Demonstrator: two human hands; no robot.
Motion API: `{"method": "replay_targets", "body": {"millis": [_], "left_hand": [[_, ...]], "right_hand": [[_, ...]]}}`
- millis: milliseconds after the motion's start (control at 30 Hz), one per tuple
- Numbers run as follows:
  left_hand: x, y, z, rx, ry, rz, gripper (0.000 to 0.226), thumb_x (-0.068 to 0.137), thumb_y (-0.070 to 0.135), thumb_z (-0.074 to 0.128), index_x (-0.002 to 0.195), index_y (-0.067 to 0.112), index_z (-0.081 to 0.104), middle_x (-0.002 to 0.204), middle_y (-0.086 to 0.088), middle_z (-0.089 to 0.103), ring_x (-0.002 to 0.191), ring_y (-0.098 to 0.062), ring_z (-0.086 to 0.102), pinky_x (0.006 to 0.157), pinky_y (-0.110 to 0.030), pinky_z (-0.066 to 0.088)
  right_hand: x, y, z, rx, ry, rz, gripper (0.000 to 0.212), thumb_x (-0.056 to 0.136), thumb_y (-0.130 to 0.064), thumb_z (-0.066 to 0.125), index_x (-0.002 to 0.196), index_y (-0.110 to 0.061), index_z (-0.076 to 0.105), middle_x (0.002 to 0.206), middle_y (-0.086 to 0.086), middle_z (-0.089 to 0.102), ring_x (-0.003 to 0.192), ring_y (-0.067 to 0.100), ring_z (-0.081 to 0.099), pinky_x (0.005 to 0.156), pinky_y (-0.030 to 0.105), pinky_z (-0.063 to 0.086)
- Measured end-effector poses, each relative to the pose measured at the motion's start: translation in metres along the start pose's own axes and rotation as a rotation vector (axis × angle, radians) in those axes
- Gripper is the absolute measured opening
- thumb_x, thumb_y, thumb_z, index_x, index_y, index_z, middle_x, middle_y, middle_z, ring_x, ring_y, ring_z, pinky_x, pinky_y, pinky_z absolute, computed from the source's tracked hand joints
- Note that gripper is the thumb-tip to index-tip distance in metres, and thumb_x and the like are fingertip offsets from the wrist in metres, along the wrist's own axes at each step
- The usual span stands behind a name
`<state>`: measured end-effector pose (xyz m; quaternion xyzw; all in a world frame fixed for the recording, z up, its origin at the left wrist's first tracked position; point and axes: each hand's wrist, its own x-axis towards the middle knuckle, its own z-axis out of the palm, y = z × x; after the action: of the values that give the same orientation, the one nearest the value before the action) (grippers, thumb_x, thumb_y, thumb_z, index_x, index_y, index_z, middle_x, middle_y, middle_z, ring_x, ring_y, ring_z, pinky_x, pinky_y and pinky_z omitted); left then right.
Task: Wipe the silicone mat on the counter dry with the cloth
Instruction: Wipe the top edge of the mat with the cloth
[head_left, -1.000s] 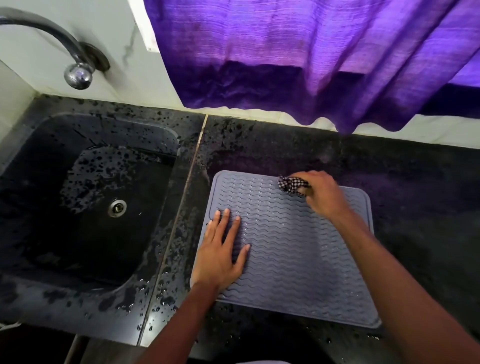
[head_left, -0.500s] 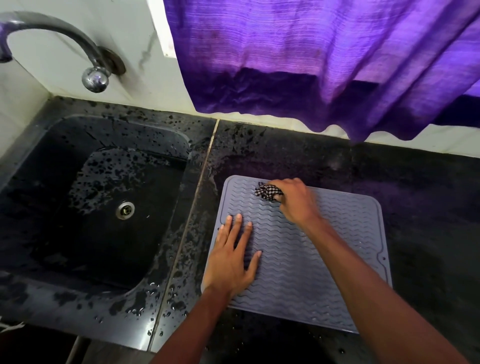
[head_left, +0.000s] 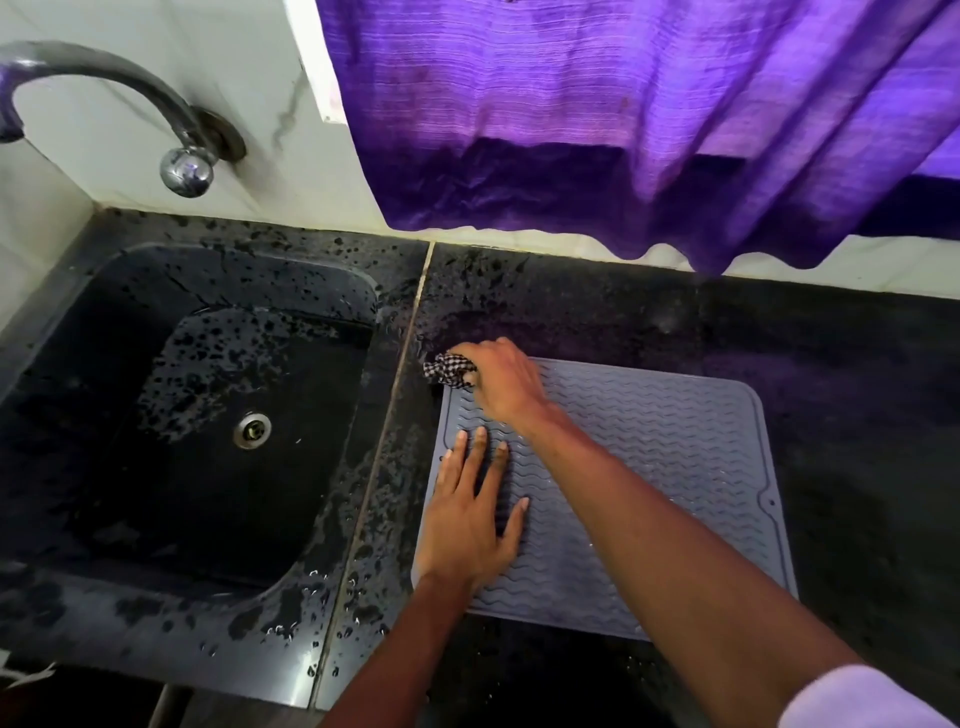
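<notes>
Clutching a bunched black-and-white checkered cloth (head_left: 448, 370), the right hand (head_left: 506, 387) is pressing it onto the upper left corner of the grey wavy-ribbed silicone mat (head_left: 670, 467), just right of the frame's centre; part of the cloth is poking out past the mat's edge over the wet black stone counter (head_left: 857, 395). The left hand (head_left: 467, 519) is lying flat and open, fingers spread, on the mat's left side, holding nothing. The mat is lying flat on the counter in the centre-right of the frame, with small water beads showing on its ribs.

At left, the black rectangular sink basin (head_left: 171, 426) is holding only scattered water droplets around its round metal drain (head_left: 252, 430). A curved chrome tap (head_left: 130, 104) is arching from the white wall at upper left. A purple curtain (head_left: 623, 114) is hanging across the upper right.
</notes>
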<state>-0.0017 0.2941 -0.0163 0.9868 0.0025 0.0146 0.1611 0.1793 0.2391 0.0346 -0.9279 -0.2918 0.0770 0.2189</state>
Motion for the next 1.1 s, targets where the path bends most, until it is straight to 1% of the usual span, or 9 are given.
{"method": "replay_targets", "body": {"millis": [100, 167, 267, 400, 567, 667, 800, 967, 1100], "left_hand": [[0.000, -0.001, 0.002, -0.037, 0.020, -0.008, 0.067, 0.102, 0.056, 0.038, 0.157, 0.018, 0.034, 0.167, -0.008, 0.019, 0.156, -0.025, 0.010, 0.123, -0.047, 0.023], [0.000, -0.001, 0.003, -0.055, 0.053, -0.006, 0.066, 0.101, 0.055, 0.042, 0.155, 0.017, 0.038, 0.166, -0.008, 0.023, 0.155, -0.025, 0.015, 0.123, -0.047, 0.025], [-0.001, -0.002, 0.004, -0.052, 0.099, 0.020, 0.067, 0.099, 0.053, 0.044, 0.154, 0.015, 0.041, 0.165, -0.010, 0.027, 0.154, -0.027, 0.020, 0.122, -0.047, 0.027], [-0.001, -0.002, 0.004, -0.043, 0.096, 0.016, 0.068, 0.099, 0.055, 0.044, 0.155, 0.015, 0.039, 0.166, -0.009, 0.024, 0.155, -0.025, 0.017, 0.124, -0.044, 0.022], [-0.002, -0.001, 0.004, -0.047, 0.093, 0.003, 0.068, 0.099, 0.056, 0.042, 0.155, 0.017, 0.039, 0.166, -0.007, 0.024, 0.155, -0.023, 0.016, 0.124, -0.043, 0.021], [-0.001, -0.001, 0.005, -0.041, 0.087, 0.004, 0.069, 0.099, 0.056, 0.042, 0.155, 0.017, 0.038, 0.166, -0.007, 0.024, 0.155, -0.023, 0.016, 0.123, -0.044, 0.022], [-0.001, 0.000, 0.004, -0.026, 0.080, 0.003, 0.069, 0.099, 0.057, 0.039, 0.155, 0.017, 0.037, 0.166, -0.007, 0.023, 0.155, -0.024, 0.014, 0.123, -0.045, 0.021], [-0.001, -0.001, 0.004, -0.014, 0.059, -0.005, 0.070, 0.099, 0.058, 0.038, 0.156, 0.018, 0.035, 0.167, -0.007, 0.020, 0.156, -0.024, 0.012, 0.123, -0.046, 0.022], [-0.001, -0.001, 0.005, -0.011, 0.067, 0.004, 0.069, 0.099, 0.056, 0.041, 0.156, 0.016, 0.035, 0.167, -0.008, 0.020, 0.155, -0.024, 0.013, 0.123, -0.047, 0.024]], "right_hand": [[-0.006, 0.013, -0.007, 0.194, -0.030, -0.019, 0.042, 0.084, -0.002, 0.064, 0.122, -0.018, 0.063, 0.108, 0.010, 0.069, 0.102, 0.029, 0.060, 0.084, 0.040, 0.049], [-0.023, 0.032, -0.018, 0.227, 0.038, -0.003, 0.043, 0.080, 0.002, 0.065, 0.117, -0.021, 0.065, 0.105, 0.007, 0.070, 0.100, 0.026, 0.060, 0.086, 0.039, 0.048], [-0.063, 0.074, -0.043, 0.142, 0.129, 0.082, 0.049, 0.078, 0.003, 0.064, 0.117, -0.027, 0.064, 0.104, 0.001, 0.068, 0.098, 0.024, 0.057, 0.088, 0.039, 0.045], [-0.119, 0.146, -0.086, -0.017, 0.174, 0.263, 0.045, 0.079, 0.004, 0.061, 0.117, -0.019, 0.065, 0.105, 0.008, 0.068, 0.099, 0.032, 0.056, 0.086, 0.040, 0.045], [-0.147, 0.205, -0.115, -0.132, -0.001, 0.322, 0.053, 0.071, 0.006, 0.056, 0.116, -0.022, 0.061, 0.106, 0.008, 0.067, 0.100, 0.034, 0.058, 0.085, 0.044, 0.049], [-0.151, 0.208, -0.108, -0.155, -0.021, 0.278, 0.055, 0.071, 0.010, 0.058, 0.120, -0.015, 0.061, 0.110, 0.011, 0.064, 0.099, 0.036, 0.056, 0.083, 0.049, 0.050], [-0.148, 0.207, -0.107, -0.141, -0.025, 0.246, 0.052, 0.071, 0.011, 0.061, 0.119, -0.009, 0.061, 0.110, 0.012, 0.063, 0.100, 0.035, 0.053, 0.087, 0.046, 0.047], [-0.128, 0.198, -0.108, -0.133, -0.099, 0.225, 0.044, 0.080, 0.005, 0.057, 0.120, -0.014, 0.061, 0.117, 0.006, 0.061, 0.111, 0.029, 0.051, 0.093, 0.046, 0.046], [-0.109, 0.184, -0.108, -0.096, -0.164, 0.195, 0.045, 0.080, 0.004, 0.053, 0.117, -0.019, 0.063, 0.113, 0.003, 0.060, 0.111, 0.027, 0.054, 0.094, 0.043, 0.046]]}}
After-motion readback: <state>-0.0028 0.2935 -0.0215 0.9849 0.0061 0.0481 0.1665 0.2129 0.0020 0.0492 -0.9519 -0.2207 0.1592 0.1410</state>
